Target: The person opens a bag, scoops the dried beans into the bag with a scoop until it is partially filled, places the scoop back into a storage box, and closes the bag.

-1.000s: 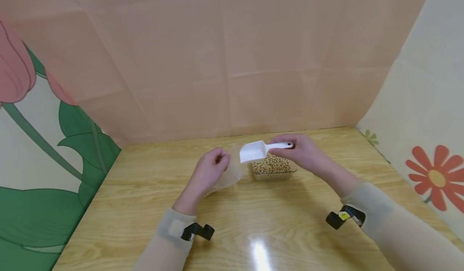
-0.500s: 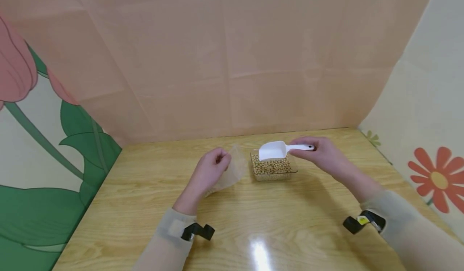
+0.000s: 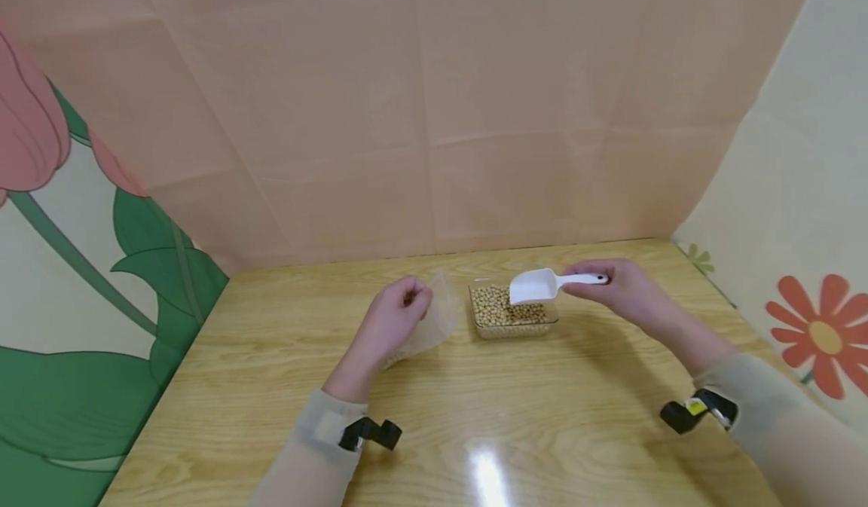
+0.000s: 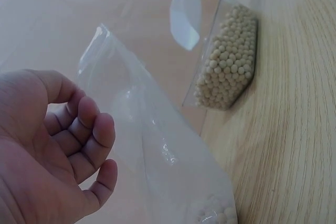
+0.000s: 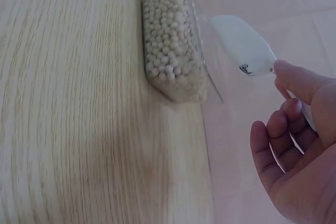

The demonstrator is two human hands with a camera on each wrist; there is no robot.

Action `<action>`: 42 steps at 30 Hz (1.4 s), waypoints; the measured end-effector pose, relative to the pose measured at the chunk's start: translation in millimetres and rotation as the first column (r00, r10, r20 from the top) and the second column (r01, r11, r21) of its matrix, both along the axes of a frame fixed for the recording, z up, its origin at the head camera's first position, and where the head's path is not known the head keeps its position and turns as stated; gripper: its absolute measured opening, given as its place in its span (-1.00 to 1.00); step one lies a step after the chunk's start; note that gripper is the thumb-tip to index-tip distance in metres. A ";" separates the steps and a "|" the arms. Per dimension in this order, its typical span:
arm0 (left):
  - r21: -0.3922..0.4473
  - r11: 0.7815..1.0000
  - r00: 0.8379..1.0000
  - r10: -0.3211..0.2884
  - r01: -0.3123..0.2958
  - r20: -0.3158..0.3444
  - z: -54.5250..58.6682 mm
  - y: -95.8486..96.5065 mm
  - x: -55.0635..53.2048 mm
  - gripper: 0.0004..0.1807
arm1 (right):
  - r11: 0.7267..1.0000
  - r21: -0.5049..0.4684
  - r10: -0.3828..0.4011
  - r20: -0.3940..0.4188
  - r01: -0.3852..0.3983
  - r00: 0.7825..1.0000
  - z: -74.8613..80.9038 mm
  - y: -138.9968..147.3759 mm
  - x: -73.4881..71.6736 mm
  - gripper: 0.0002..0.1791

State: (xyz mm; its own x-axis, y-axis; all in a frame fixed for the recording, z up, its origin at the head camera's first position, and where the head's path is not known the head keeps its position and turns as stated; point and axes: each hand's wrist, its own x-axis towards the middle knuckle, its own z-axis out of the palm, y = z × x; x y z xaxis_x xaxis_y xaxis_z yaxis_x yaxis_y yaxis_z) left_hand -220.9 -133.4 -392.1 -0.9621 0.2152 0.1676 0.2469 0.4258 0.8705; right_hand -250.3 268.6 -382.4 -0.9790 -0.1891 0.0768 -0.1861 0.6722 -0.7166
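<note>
Wooden tabletop (image 3: 515, 409): right grip (image 3: 625, 290), pinching the scoop (image 3: 533, 286), has moved right, above beans (image 3: 491, 306); left grip (image 3: 395, 315) pinches the bag (image 3: 438, 317).

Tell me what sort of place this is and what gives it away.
Probably a staged tabletop corner, perhaps set up for filming: a wood-grain table backed by a creased pinkish sheet, with a large tulip print at left and a red flower print at right.

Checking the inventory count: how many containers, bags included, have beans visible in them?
2: the clear rectangular container on the wood-grain table, and the clear plastic bag at the left hand, with beans low in it. Others could be hidden from these views.
</note>
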 end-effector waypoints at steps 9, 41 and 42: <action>-0.005 1.000 1.000 -0.004 0.004 -0.004 -0.9 -1.0 -1.1 -0.69 | 0.999 0.044 0.002 0.016 -0.003 1.000 -2.4 8.8 -5.2 -0.51; -0.006 1.000 1.000 -0.005 0.005 0.007 0.7 -0.7 -1.3 -0.70 | 0.989 0.112 0.094 0.050 -0.099 0.994 -11.9 -10.0 -14.6 -0.60; -0.006 1.000 1.000 -0.007 0.007 0.006 0.9 -0.9 -1.1 -0.70 | 0.990 0.104 0.092 0.054 -0.097 0.994 -13.8 -10.1 -14.8 -0.60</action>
State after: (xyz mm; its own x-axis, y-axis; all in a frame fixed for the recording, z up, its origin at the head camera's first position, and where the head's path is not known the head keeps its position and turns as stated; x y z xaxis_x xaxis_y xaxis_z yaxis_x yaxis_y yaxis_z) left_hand -222.0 -134.3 -391.2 -0.9616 0.2226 0.1602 0.2443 0.4296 0.8693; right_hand -265.1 258.5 -396.2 -0.9584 -0.2853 0.0039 -0.2188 0.7261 -0.6519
